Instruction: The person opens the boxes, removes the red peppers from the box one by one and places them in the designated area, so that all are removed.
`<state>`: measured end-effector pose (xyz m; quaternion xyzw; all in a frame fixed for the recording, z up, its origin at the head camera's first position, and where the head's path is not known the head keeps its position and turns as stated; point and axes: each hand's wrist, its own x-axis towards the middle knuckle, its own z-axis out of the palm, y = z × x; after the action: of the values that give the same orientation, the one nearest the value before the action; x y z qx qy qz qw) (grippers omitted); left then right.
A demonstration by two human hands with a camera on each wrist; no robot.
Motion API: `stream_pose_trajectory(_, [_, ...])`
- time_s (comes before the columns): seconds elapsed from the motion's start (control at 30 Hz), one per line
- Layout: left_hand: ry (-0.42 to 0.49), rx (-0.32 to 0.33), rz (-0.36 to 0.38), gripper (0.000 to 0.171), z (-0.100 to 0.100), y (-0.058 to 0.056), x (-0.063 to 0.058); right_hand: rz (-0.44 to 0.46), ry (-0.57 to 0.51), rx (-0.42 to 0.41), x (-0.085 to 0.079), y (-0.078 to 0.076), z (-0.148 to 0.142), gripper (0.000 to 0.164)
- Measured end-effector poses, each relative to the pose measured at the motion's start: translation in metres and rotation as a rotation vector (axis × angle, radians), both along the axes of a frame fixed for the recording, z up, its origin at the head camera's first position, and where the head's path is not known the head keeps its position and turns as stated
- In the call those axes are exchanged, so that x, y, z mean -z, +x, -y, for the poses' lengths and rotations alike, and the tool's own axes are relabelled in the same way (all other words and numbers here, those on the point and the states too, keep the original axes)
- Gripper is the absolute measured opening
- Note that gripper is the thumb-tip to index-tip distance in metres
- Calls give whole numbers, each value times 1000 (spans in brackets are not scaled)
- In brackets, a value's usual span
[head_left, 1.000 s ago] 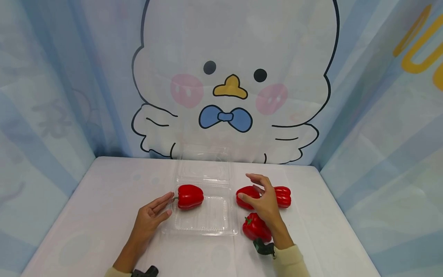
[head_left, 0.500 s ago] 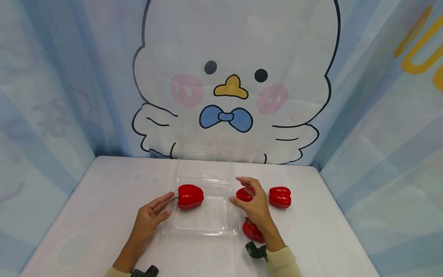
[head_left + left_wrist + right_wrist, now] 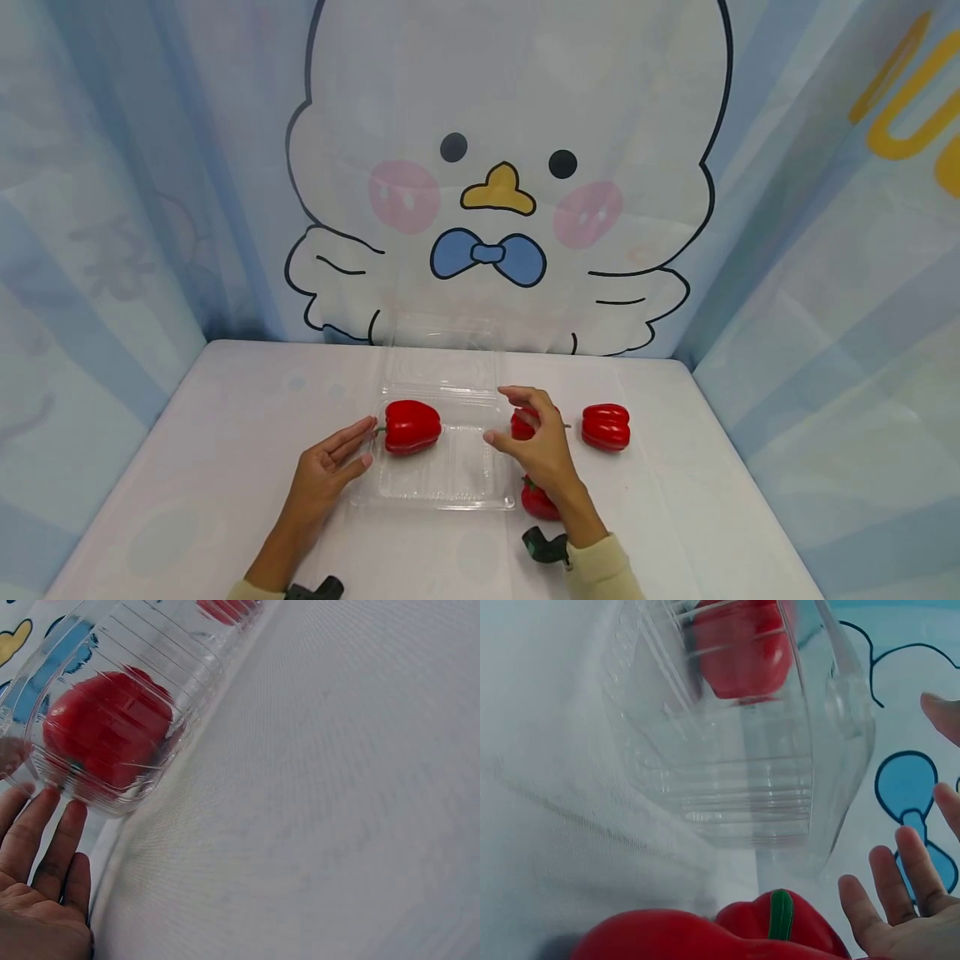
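A red bell pepper (image 3: 412, 427) lies on its side in the left part of a clear plastic clamshell box (image 3: 465, 471), whose lid stands raised at the back. My left hand (image 3: 322, 479) rests at the box's left side, its fairly straight fingertips (image 3: 73, 814) right at the plastic wall. Near the box's right edge hovers my right hand (image 3: 543, 446), thumb and fingers spread with nothing between them. Partly hidden behind it is a second bell pepper (image 3: 522, 425). Another pepper (image 3: 537, 502) shows below its wrist; its green stem appears in the head view.
One more red bell pepper (image 3: 606, 427) lies farther right on the white tabletop (image 3: 675, 517). A cartoon-printed curtain (image 3: 487, 100) hangs behind the table's back edge. Dark wrist cameras (image 3: 546, 546) sit on both forearms.
My right hand has moved left from over the loose peppers toward the box's right edge, uncovering the rightmost pepper. The left hand and the box have stayed in place.
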<state>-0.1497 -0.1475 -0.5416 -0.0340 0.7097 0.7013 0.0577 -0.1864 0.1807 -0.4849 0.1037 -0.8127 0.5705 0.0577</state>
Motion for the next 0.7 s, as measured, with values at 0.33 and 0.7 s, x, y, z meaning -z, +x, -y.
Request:
stream_pose_trajectory(0.33, [-3, -3, -3, 58, 0, 0, 0, -31, -38, -41, 2, 1, 10, 65])
stream_pose_trajectory(0.7, [9, 2, -25, 58, 0, 0, 1, -12, -32, -71, 7, -1, 24, 64])
